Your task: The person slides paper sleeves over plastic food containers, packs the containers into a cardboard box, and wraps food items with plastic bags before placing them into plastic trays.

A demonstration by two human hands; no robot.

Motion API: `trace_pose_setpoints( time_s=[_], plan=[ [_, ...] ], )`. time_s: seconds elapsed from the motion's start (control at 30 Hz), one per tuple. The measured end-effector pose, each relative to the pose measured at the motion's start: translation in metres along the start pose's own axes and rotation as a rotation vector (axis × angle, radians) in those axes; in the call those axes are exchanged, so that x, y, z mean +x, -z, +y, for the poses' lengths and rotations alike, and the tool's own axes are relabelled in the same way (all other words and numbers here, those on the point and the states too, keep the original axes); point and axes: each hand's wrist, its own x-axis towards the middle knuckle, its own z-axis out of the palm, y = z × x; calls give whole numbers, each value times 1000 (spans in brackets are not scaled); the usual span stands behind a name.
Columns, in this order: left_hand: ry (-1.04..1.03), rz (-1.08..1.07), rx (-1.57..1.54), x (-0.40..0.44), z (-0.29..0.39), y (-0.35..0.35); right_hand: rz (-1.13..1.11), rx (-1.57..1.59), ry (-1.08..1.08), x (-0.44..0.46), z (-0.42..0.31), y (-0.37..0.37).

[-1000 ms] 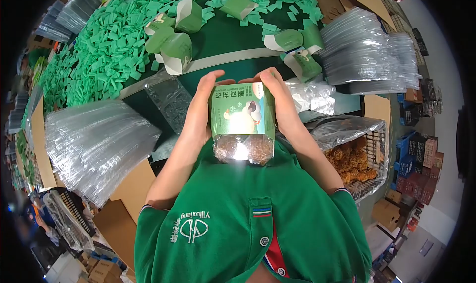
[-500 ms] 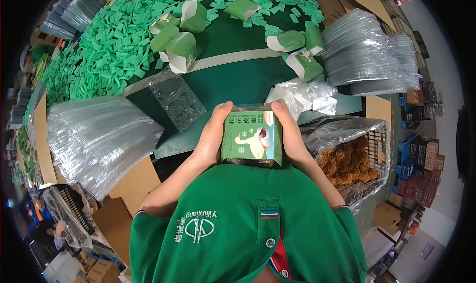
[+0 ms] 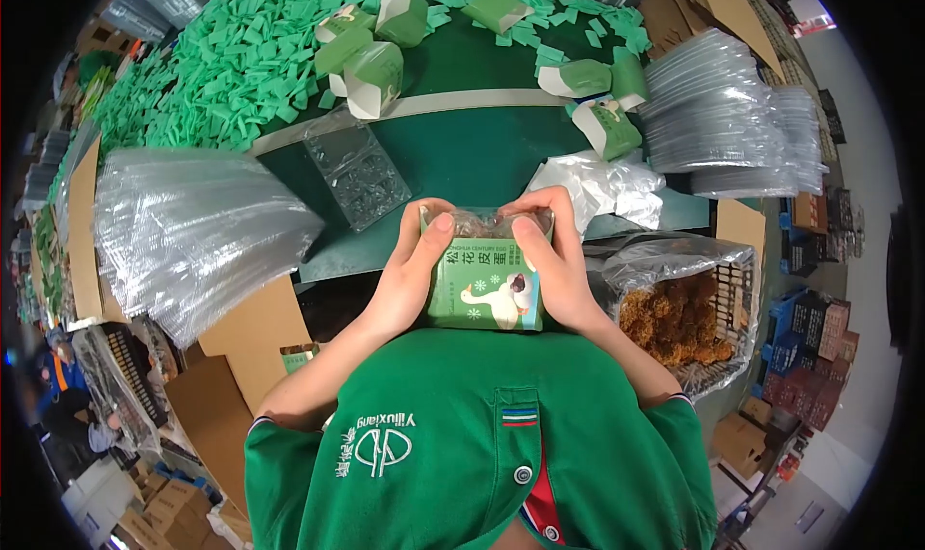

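Observation:
Close to my chest I hold a clear plastic egg pack with a green printed sleeve point(image 3: 487, 295) around it, showing a white goose and Chinese lettering. My left hand point(image 3: 409, 266) grips its left side, thumb on the front near the top. On the right side my right hand point(image 3: 559, 261) grips it the same way, thumb pressed at the upper front edge. Clear plastic shows above the sleeve between my hands. An open clear egg tray point(image 3: 356, 174) lies on the green table beyond my left hand.
Stacks of clear trays stand at left point(image 3: 198, 232) and right point(image 3: 723, 107). Loose green pieces point(image 3: 222, 68) heap at the back left. Several folded green sleeves point(image 3: 376, 73) lie on the table. A crumpled plastic bag point(image 3: 602, 189) sits near a lined crate point(image 3: 742, 309) of brown-coated eggs point(image 3: 674, 324).
The pack has tilted, and more clear plastic shows above the sleeve. My thumbs have moved from its top corners onto the upper front. The view has shifted slightly.

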Motion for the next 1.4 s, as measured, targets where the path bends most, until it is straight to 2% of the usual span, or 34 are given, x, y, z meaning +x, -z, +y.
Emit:
trace_pose_setpoints(
  time_s=[0.1, 0.2, 0.33, 0.53, 0.73, 0.93, 0.97, 1.0, 1.07, 1.13, 1.2, 1.27, 1.3, 1.4],
  plan=[
    [-68, 35, -121, -15, 2, -5, 24, -10, 61, -5, 1, -4],
    [52, -57, -77, -30, -4, 7, 21, 13, 67, -10, 4, -6],
    [130, -12, -95, -48, -6, 12, -27, 4, 22, -13, 8, -8],
    [17, 31, -106, -53, -16, 5, -13, -34, 24, -18, 3, -6],
    [-87, 0, -53, -51, -10, -9, 19, -111, 134, -22, -3, 6],
    [-97, -95, -56, -46, -20, 4, 75, 7, 57, -28, -8, 14],
    [15, -151, -317, -44, -27, 13, 85, 10, 56, -28, -8, 16],
    [23, -132, -385, -43, -33, 26, 95, 11, 54, -28, -9, 17],
    [-23, 112, -185, -49, -53, 54, 99, 77, 40, -27, -13, 18],
    [-85, 287, 392, -54, -118, 106, 97, 122, 25, -27, -14, 18],
    [-29, 396, 1234, -88, -150, 125, 88, 151, 11, -24, -9, 22],
    [315, 187, 1511, -116, -170, 122, 80, 95, 46, -20, -6, 23],
    [-57, 116, 1678, -132, -250, 158, 67, 76, 48, -19, -3, 26],
    [163, 204, 1542, -134, -204, 127, 44, 120, 18, -16, -3, 23]
  ],
)
